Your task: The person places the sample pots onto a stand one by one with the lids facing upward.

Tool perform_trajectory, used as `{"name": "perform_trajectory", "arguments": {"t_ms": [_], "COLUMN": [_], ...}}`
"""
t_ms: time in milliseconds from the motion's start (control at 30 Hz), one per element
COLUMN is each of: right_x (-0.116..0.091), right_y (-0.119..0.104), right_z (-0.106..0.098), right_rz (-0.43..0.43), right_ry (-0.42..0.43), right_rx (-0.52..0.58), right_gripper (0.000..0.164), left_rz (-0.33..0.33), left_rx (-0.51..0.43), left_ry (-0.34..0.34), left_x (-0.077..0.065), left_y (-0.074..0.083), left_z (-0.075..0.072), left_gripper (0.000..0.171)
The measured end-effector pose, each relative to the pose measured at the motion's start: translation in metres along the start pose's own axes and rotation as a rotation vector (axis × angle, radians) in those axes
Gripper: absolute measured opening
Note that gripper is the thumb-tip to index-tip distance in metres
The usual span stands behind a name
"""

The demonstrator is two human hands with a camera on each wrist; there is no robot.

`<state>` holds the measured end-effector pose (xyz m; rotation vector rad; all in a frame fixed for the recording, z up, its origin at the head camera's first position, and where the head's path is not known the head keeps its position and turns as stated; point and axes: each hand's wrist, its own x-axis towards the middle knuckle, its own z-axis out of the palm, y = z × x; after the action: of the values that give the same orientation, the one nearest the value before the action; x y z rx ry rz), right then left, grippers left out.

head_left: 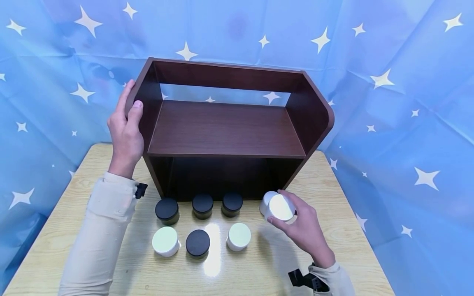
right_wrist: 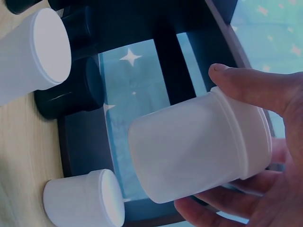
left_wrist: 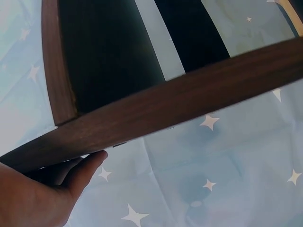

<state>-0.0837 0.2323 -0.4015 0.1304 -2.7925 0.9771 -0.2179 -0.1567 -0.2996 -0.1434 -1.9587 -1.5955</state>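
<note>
My right hand [head_left: 307, 226] holds a white jar [head_left: 280, 207] by its lid end, thumb opposite the fingers. The right wrist view shows its smooth body [right_wrist: 184, 149] tilted. Partly hidden behind it in the head view is another white jar [head_left: 265, 201]. My left hand [head_left: 126, 131] touches the left side panel of a dark brown two-level shelf [head_left: 227, 127]. Its fingers lie along the panel's outer face, with the thumb by the front edge. In the left wrist view, a fingertip [left_wrist: 100, 156] meets the panel's underside edge; other fingers are hidden.
In front of the shelf, black jars [head_left: 202, 204] line up on the wooden table [head_left: 307, 263]. Nearer are a white jar [head_left: 165, 240], a black jar [head_left: 198, 242] and another white jar [head_left: 238, 236]. A blue star-patterned cloth [head_left: 400, 115] hangs behind and at both sides.
</note>
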Motion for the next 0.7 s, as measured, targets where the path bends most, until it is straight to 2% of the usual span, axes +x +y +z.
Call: {"name": "perform_trajectory", "arguments": {"t_ms": [700], "right_x": [0.011], "right_y": [-0.017], "right_z": [-0.019], "right_rz": [-0.004], "right_ry": [0.000], "right_rx": [-0.021], "right_gripper": [0.067], "left_rz": [-0.001], "left_rx": [-0.006], "left_ry": [0.003], "left_x": [0.000], "left_y": [-0.001], "left_z": [0.000], "left_gripper": [0.049]}}
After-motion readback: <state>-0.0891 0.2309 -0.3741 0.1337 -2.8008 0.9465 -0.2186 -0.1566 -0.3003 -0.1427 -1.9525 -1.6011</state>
